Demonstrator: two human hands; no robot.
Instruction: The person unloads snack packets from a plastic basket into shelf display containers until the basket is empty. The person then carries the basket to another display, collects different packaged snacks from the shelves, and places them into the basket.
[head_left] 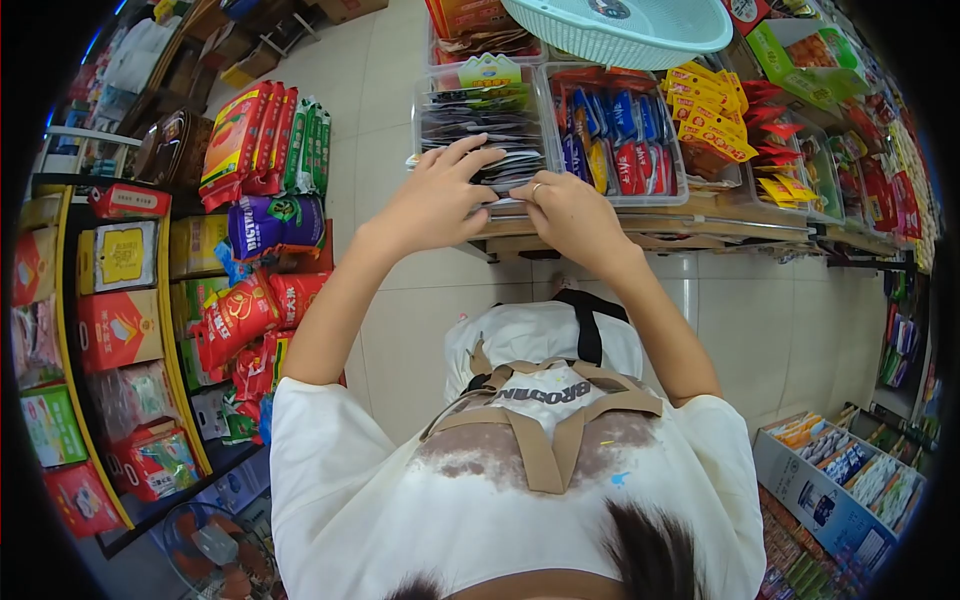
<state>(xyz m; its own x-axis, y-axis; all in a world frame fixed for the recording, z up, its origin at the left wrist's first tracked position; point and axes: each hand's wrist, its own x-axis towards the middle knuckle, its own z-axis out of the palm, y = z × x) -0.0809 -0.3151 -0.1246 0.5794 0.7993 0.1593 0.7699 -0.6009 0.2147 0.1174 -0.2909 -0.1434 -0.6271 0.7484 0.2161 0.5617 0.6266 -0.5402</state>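
A clear plastic bin (420,130) on the wooden shelf holds a dense row of thin, dark flat packets (480,125) standing on edge. My left hand (445,195) lies over the bin's front left part, fingers spread across the packet tops. At the front edge, my right hand (578,215), with a ring on one finger, is closed, its thumb and fingertips together by the frontmost packets. What sits between those fingertips is too small to make out. A green-and-white card (490,70) stands at the bin's back.
Right of the bin, another clear bin (680,190) holds blue, red and yellow packets. Yellow packets (710,120) lie beyond it. A light blue basket (640,35) rests at the back. Bagged goods (245,145) stack on the left; a box of packets (840,490) is at lower right.
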